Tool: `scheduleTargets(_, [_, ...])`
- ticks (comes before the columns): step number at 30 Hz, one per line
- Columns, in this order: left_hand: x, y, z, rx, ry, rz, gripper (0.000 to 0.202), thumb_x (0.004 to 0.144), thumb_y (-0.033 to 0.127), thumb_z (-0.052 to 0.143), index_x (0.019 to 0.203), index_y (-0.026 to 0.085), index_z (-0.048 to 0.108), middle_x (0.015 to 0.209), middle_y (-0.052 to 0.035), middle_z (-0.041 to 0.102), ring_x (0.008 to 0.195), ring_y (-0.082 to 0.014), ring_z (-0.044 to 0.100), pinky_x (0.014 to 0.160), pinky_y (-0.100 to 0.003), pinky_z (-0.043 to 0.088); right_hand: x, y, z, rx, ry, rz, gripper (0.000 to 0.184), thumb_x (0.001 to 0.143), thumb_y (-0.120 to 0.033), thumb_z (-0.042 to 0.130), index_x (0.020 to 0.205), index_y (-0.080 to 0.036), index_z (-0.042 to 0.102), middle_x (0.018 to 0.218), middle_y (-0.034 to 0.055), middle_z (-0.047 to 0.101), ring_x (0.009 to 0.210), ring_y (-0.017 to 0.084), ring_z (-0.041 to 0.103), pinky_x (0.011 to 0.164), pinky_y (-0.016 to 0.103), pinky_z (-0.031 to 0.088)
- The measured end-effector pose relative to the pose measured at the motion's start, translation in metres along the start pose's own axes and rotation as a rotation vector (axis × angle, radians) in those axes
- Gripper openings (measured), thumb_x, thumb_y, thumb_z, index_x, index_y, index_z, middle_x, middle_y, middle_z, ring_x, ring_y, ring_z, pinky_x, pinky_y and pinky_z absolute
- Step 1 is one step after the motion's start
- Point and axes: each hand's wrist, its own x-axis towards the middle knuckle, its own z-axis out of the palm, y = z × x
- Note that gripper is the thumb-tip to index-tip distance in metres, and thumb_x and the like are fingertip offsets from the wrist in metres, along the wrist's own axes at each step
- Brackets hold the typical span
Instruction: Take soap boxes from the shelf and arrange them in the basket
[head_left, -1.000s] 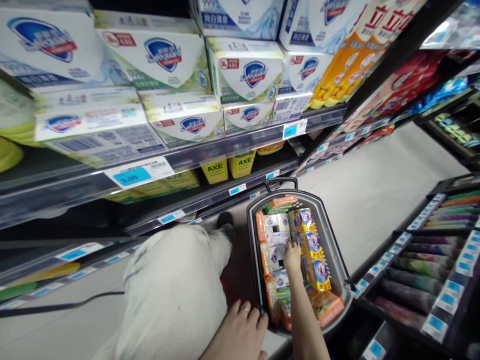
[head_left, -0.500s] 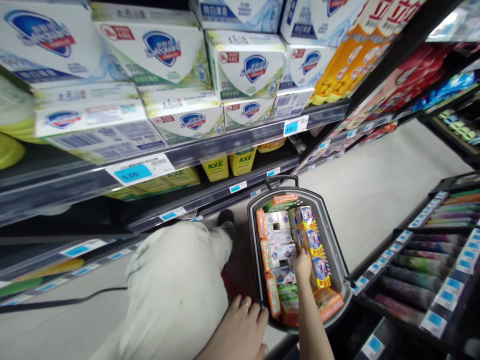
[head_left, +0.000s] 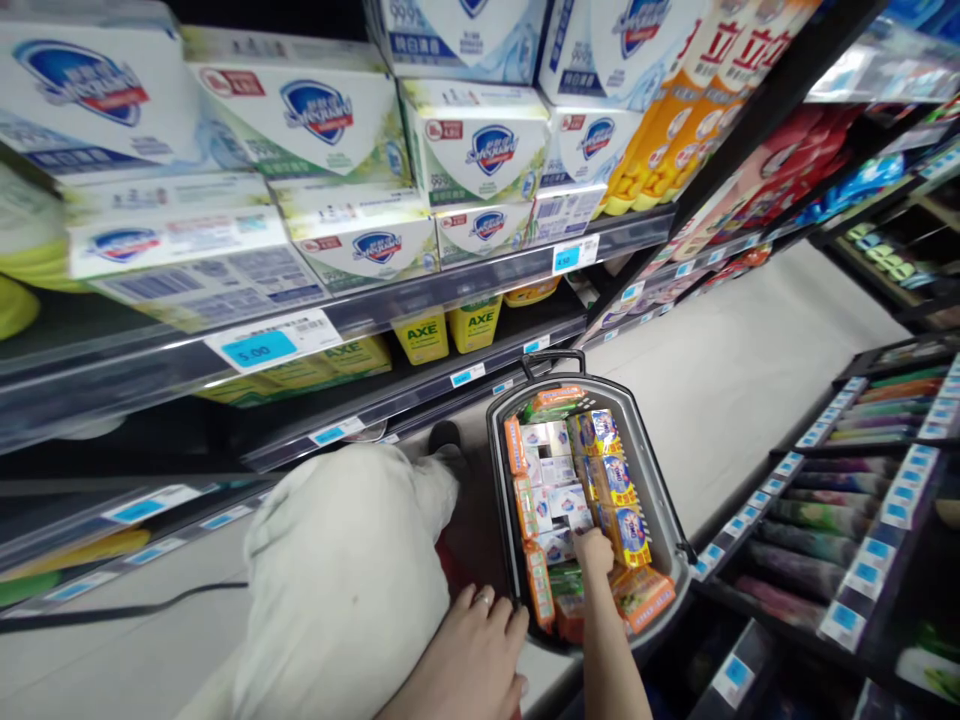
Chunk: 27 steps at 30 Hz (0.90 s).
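A grey shopping basket point(head_left: 656, 465) stands on the floor, packed with soap. My right hand point(head_left: 595, 553) reaches inside, its fingers curled against the white Safeguard boxes point(head_left: 564, 500). What its fingertips grip, if anything, is hidden. Beside it runs a column of yellow-and-blue packs point(head_left: 616, 480). Orange-wrapped packs point(head_left: 523, 505) line the basket's left wall, and more orange packs point(head_left: 643, 597) lie at the near end. My left hand point(head_left: 484, 640), wearing a ring, lies with fingers stretched out between my bent knee and the basket's near left corner; it holds nothing.
Safeguard boxes point(head_left: 311, 110) are stacked on the shelf to the left. Yellow AXE bottles point(head_left: 476, 322) stand on the lower shelf. A pale-trousered knee point(head_left: 337, 580) sits beside the basket. To the right, a low rack point(head_left: 817, 525) holds rows of packets.
My right hand has drawn back toward me and slightly left within the basket, uncovering more of the yellow-and-blue packs. My left hand stays about where it was. The view has shifted slightly.
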Motion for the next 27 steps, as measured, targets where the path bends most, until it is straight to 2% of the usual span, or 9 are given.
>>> scheduleTargets(7, [0.001,0.0,0.002,0.028,0.021,-0.004,0.047,0.089,0.034,0.056,0.131,0.011,0.055,0.127,-0.0172,0.06,0.123,-0.0379,0.05,0.11,-0.057,0.034,-0.001,0.001,0.017,-0.104,0.253,-0.175,0.05,0.089,-0.047,0.053,0.109,-0.002,0.058,0.107,0.0232,0.059,0.103,0.033,0.061,0.079,0.038,0.05])
scheduleTargets(12, [0.002,-0.001,0.003,0.035,0.035,0.007,0.046,0.089,0.033,0.056,0.129,0.011,0.056,0.125,-0.0174,0.062,0.122,-0.0381,0.051,0.109,-0.057,0.036,0.001,-0.012,0.015,-0.116,0.261,-0.238,0.045,0.088,-0.037,0.054,0.11,0.002,0.056,0.106,0.0237,0.059,0.102,0.032,0.061,0.079,0.036,0.05])
scheduleTargets(16, [0.004,-0.003,0.006,0.025,0.009,0.005,0.051,0.088,0.035,0.058,0.132,0.01,0.054,0.127,-0.0192,0.06,0.124,-0.0393,0.049,0.11,-0.057,0.034,0.007,-0.02,0.009,-0.107,0.252,-0.243,0.046,0.087,-0.038,0.055,0.11,0.002,0.056,0.105,0.0235,0.06,0.101,0.033,0.062,0.079,0.037,0.051])
scheduleTargets(19, [0.004,-0.002,0.005,0.022,0.005,-0.005,0.051,0.09,0.034,0.055,0.134,0.01,0.052,0.13,-0.0191,0.059,0.126,-0.0393,0.047,0.111,-0.057,0.033,0.012,-0.029,0.001,-0.11,0.198,-0.227,0.048,0.088,-0.036,0.054,0.115,0.003,0.056,0.112,0.0259,0.059,0.107,0.034,0.061,0.083,0.039,0.05])
scheduleTargets(23, [0.003,0.0,0.003,0.028,0.009,-0.023,0.05,0.09,0.034,0.054,0.134,0.01,0.052,0.129,-0.019,0.059,0.126,-0.0386,0.048,0.111,-0.056,0.033,0.019,-0.039,-0.013,-0.119,0.004,-0.144,0.04,0.089,-0.03,0.053,0.116,-0.002,0.062,0.114,0.0246,0.062,0.109,0.034,0.061,0.085,0.043,0.05])
scheduleTargets(25, [0.003,0.0,0.002,0.025,0.013,-0.019,0.049,0.09,0.034,0.054,0.133,0.01,0.053,0.128,-0.0188,0.06,0.124,-0.0383,0.049,0.11,-0.057,0.033,0.018,-0.034,-0.017,-0.13,-0.052,-0.075,0.037,0.089,-0.026,0.048,0.114,-0.003,0.064,0.114,0.0262,0.062,0.11,0.036,0.061,0.084,0.05,0.049])
scheduleTargets(27, [0.003,0.0,0.003,0.023,0.019,-0.01,0.049,0.09,0.035,0.054,0.133,0.01,0.053,0.129,-0.0188,0.059,0.124,-0.0384,0.049,0.11,-0.058,0.033,0.013,-0.02,-0.016,-0.137,-0.091,-0.034,0.042,0.092,-0.031,0.044,0.116,-0.004,0.064,0.118,0.0277,0.06,0.113,0.039,0.058,0.086,0.055,0.047])
